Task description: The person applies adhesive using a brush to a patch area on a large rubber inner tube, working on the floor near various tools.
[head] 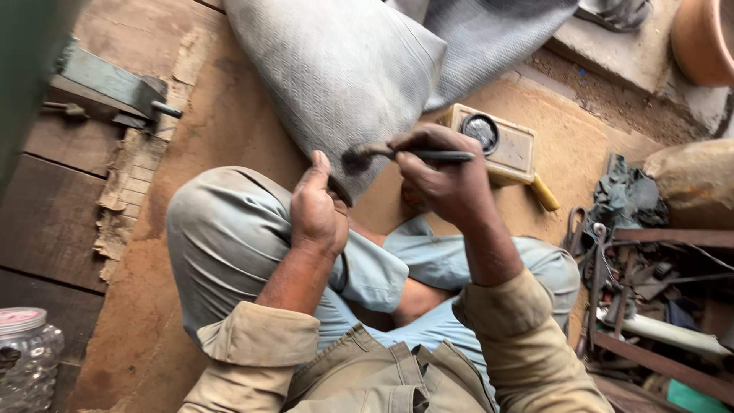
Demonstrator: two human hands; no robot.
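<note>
Seated cross-legged on brown board floor, viewed from above. Two hands, both busy.

Left hand (317, 210): clenched on lower edge of grey textured sheet (336, 76), thumb up, pinning it over the left knee. Right hand (443, 180): grasping one small brush (405, 154) by its dark handle, bristle end at 9 o'clock from the fist, touching the sheet near its bottom corner.

One sheet seen, folded or doubled; runs from the knee up to 12 o'clock and out of frame.

Just behind right hand, at 1 o'clock: one tan rectangular tin (497, 141) with a round dark opening on top, resting on the floor, partly hidden by the hand.

At 3–4 o'clock: one rusty metal rack (657, 306) with a tangle of tools and wire, count not readable; one dark crumpled rag (623, 195) above it.

At 8 o'clock, bottom corner: one clear plastic jar (27, 359) with pinkish lid.

At 10 o'clock: one grey metal bracket (115, 88) on dark planks.

At 1–2 o'clock, far: one terracotta pot (699, 38), cut off by frame edge.
</note>
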